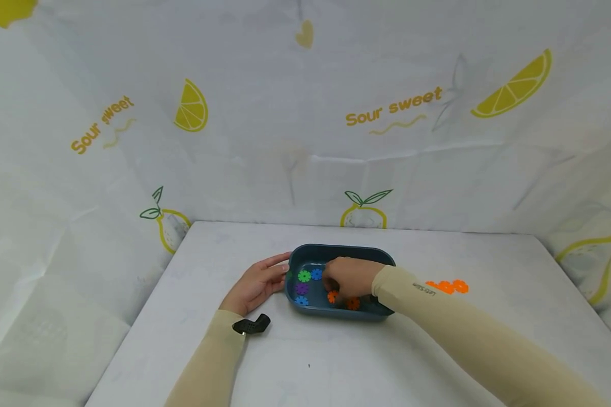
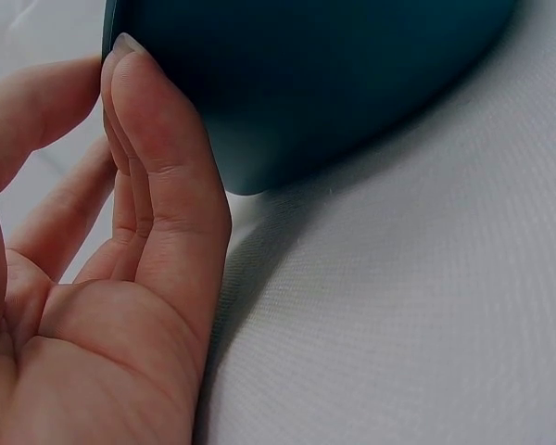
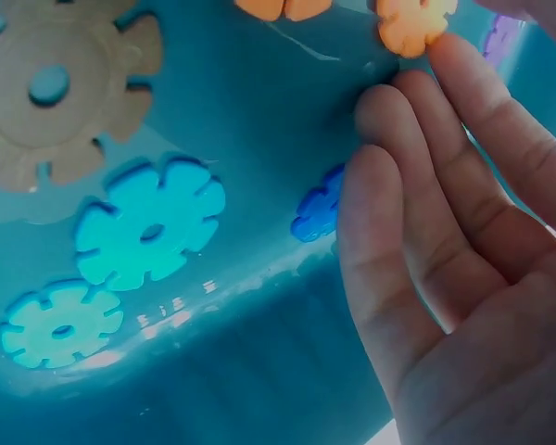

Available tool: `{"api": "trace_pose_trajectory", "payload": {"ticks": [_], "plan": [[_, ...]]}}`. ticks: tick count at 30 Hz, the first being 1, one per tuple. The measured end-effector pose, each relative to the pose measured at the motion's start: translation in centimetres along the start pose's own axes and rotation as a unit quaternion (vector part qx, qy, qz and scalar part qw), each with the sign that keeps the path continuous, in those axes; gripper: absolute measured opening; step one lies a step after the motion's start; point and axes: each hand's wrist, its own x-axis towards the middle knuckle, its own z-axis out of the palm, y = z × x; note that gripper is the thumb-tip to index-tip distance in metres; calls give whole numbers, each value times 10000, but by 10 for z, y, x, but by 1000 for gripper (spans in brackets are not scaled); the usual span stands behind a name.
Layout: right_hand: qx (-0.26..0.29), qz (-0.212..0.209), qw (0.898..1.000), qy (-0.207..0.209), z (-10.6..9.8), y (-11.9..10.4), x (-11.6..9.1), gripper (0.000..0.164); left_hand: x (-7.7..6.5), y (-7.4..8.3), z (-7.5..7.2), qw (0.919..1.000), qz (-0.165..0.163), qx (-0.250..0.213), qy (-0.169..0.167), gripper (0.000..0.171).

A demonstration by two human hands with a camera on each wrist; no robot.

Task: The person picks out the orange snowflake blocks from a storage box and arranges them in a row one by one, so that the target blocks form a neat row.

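A dark blue-green plastic basin (image 1: 331, 311) holds several flower-shaped notched discs. At its left end, my left hand (image 1: 254, 284) rests its extended fingers (image 2: 171, 176) against the outer wall and rim. My right hand (image 1: 353, 275) reaches down inside, fingers bent. In the right wrist view its index fingertip meets the edge of an orange disc (image 3: 412, 26), with the thumb on the far side and partly out of frame. Another orange disc (image 1: 353, 303) lies under this hand. Near the left end are a green disc (image 1: 304, 276), a purple disc (image 1: 301, 288) and blue discs (image 1: 317, 274).
Several orange discs (image 1: 446, 287) lie on the white table (image 1: 336, 362) right of the basin, partly behind the right sleeve. A black wrist device (image 1: 252, 325) is on the left forearm. A white lemon-print sheet (image 1: 265, 164) hangs behind and at both sides.
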Motion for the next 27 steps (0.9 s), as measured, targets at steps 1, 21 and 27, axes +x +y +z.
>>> {"api": "trace_pose_trajectory", "payload": {"ticks": [1,21,27], "plan": [[-10,23,10000,20,1,0,0,16,0,0,0,10000,-3,-1,-18,50],[1145,242,9902,759,-15,18,-26,30,5,-3,1,9999,-77,79,-46,55],[1646,246,9771,1326,-21,31,-51,28,1,-4,-1,9999,-55,95,58,53]]}}
